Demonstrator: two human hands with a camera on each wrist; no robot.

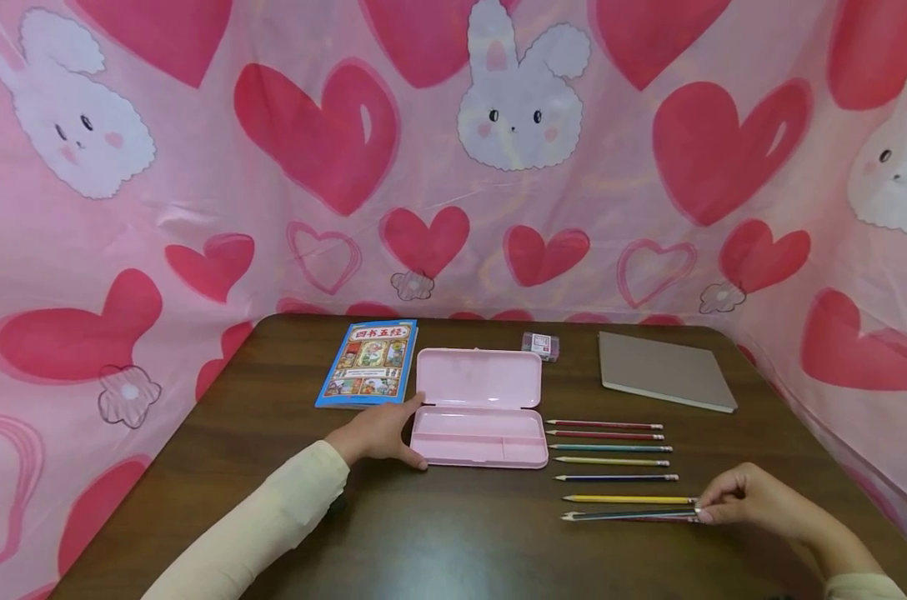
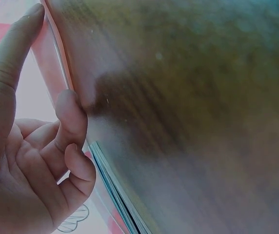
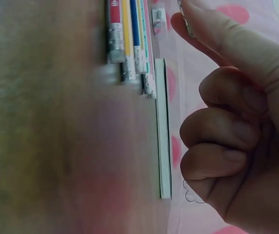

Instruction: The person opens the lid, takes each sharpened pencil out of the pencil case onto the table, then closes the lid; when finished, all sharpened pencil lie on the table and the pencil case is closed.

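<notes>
On the table lies a pink pencil case (image 1: 476, 451) with its lid raised, its compartments bare. My left hand (image 1: 378, 430) grips the left end of the case, thumb at the front corner and a finger near the hinge. In the left wrist view the thumb (image 2: 12, 48) lies along its edge. My right hand (image 1: 761, 502) pinches the eraser end of a dark pencil (image 1: 626, 513) between thumb and forefinger, the other fingers folded. A red pencil (image 3: 115, 24) lies close by it. Beyond is a yellow pencil (image 1: 626, 499).
Several more pencils, among them a dark blue one (image 1: 618, 477), lie in a row right of the case. A blue-bordered book (image 1: 371, 358) stands back left. A small clear packet (image 1: 539, 346) and a grey notebook (image 1: 667, 371) lie at the back.
</notes>
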